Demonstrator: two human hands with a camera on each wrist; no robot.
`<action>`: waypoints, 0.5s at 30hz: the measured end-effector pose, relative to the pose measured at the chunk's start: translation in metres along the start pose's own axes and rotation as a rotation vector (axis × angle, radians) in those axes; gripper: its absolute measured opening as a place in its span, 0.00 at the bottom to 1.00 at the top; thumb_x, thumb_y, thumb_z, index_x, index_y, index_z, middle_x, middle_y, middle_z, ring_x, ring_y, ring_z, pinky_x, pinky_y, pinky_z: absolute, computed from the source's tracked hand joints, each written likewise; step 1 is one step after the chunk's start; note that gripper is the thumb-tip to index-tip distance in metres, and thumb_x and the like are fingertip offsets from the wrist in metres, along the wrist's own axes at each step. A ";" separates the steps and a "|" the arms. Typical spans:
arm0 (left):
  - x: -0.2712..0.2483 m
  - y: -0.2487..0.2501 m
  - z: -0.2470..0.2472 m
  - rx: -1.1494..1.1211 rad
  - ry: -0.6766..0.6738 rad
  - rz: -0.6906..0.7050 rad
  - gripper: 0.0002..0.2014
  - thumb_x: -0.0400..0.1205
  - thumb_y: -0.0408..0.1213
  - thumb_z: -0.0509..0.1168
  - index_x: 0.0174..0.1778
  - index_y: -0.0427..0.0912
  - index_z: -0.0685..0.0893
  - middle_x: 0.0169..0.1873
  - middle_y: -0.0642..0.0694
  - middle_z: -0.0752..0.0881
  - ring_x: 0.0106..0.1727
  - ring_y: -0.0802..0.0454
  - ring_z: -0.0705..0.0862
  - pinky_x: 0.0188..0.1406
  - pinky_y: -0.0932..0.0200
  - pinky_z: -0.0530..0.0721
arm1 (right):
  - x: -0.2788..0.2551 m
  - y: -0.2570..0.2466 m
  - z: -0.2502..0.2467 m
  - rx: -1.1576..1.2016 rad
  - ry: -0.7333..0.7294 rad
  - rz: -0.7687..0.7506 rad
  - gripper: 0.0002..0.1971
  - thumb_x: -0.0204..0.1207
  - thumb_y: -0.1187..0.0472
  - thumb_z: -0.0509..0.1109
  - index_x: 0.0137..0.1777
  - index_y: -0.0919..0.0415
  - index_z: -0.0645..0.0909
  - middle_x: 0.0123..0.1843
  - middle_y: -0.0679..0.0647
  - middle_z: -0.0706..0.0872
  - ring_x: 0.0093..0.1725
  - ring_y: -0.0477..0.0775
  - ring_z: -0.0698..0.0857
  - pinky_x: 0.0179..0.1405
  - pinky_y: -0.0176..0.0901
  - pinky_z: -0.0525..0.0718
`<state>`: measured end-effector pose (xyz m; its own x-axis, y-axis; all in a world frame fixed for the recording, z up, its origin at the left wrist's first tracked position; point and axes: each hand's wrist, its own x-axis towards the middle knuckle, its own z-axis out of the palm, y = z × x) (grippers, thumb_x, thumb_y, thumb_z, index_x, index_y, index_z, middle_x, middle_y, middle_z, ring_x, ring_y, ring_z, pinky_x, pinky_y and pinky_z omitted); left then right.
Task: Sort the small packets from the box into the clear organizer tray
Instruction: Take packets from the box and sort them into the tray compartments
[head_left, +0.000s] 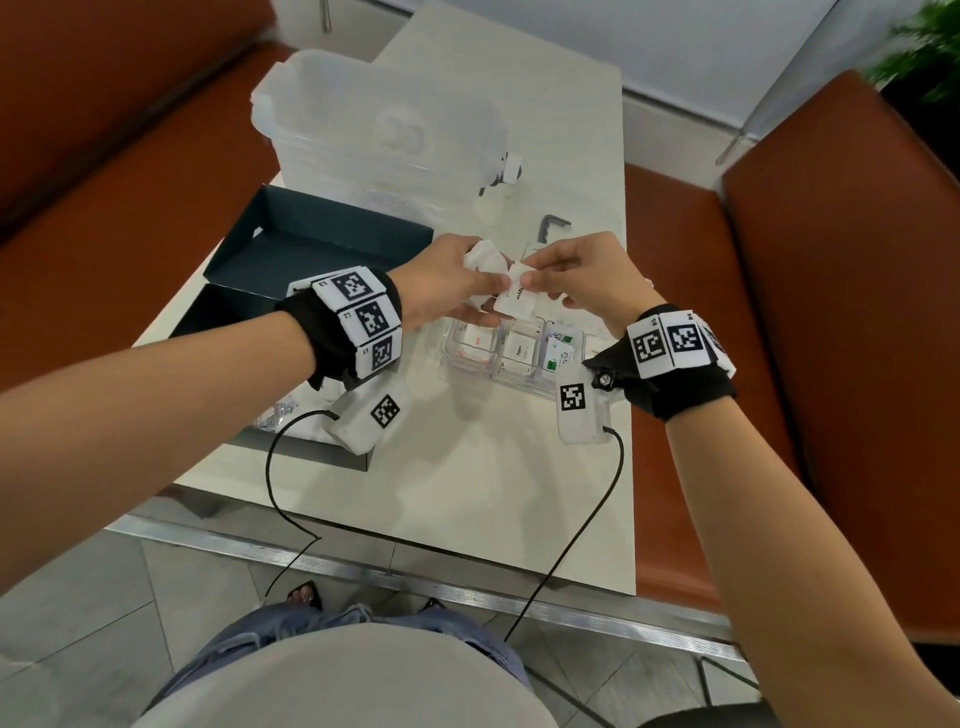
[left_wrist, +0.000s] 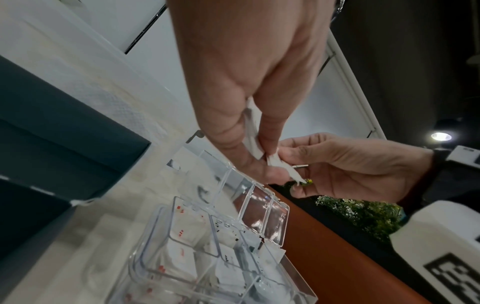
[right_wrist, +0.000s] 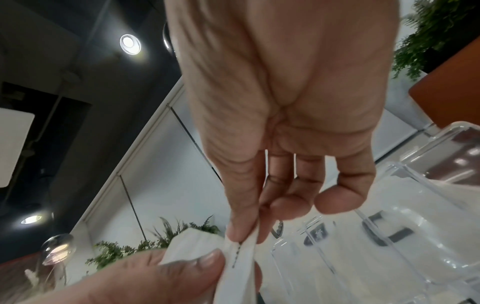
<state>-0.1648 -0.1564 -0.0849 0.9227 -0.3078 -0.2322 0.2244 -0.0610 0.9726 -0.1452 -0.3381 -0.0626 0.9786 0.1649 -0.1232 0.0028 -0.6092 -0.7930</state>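
Just below both hands sits the clear organizer tray (head_left: 519, 358), at least three near compartments already holding packets. Above it the right hand (head_left: 582, 275) pinches one white packet (head_left: 517, 301) by its top edge, while the left hand (head_left: 447, 283) clutches a small bunch (head_left: 485, 257), count unclear. Likely a hand-off; next, match it to its compartment. Beyond the left hand lies the dark box (head_left: 311, 244).
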 end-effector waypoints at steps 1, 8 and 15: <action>0.001 0.000 -0.001 -0.011 0.009 -0.009 0.12 0.83 0.28 0.67 0.63 0.34 0.79 0.50 0.37 0.86 0.42 0.47 0.89 0.39 0.56 0.91 | 0.002 0.002 -0.002 0.005 0.032 0.011 0.06 0.70 0.62 0.80 0.40 0.50 0.87 0.31 0.45 0.86 0.26 0.37 0.78 0.26 0.25 0.76; 0.002 -0.006 -0.010 -0.083 0.102 -0.044 0.11 0.85 0.27 0.63 0.63 0.31 0.78 0.47 0.34 0.88 0.39 0.47 0.88 0.44 0.54 0.91 | 0.007 0.033 0.014 -0.172 0.096 0.134 0.10 0.71 0.62 0.79 0.51 0.65 0.89 0.47 0.58 0.89 0.47 0.51 0.85 0.44 0.35 0.78; 0.003 -0.008 -0.010 -0.099 0.110 -0.051 0.11 0.85 0.26 0.63 0.63 0.32 0.79 0.45 0.35 0.89 0.41 0.45 0.88 0.44 0.54 0.91 | 0.006 0.046 0.037 -0.316 0.076 0.206 0.07 0.73 0.64 0.76 0.50 0.57 0.88 0.49 0.59 0.90 0.54 0.59 0.86 0.63 0.57 0.81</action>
<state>-0.1606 -0.1476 -0.0932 0.9368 -0.2006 -0.2867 0.2967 0.0213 0.9547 -0.1466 -0.3367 -0.1218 0.9777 -0.0367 -0.2069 -0.1439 -0.8346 -0.5318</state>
